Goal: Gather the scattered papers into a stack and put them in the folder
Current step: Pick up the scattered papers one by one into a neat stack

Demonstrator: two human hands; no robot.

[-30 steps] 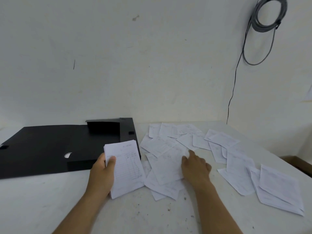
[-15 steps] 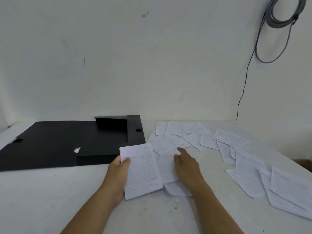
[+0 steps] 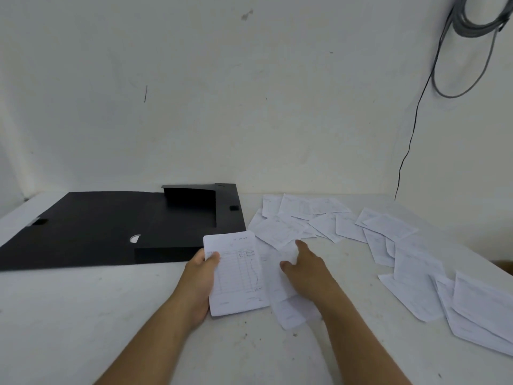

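Table: white. Black folder lies open toward the far left edge. Scattered papers cover the right half. Left hand grips a stack, thumb on top. Right hand presses flat, fingers extended, on loose sheets beside it.

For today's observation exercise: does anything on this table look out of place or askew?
Yes: loose papers lie scattered, overlapping at odd angles, right of the open black folder. Only the stack gripped by the left hand looks tidy.

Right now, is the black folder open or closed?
Open. The folder lies spread flat on the table, its inner side flaps showing, no papers inside.
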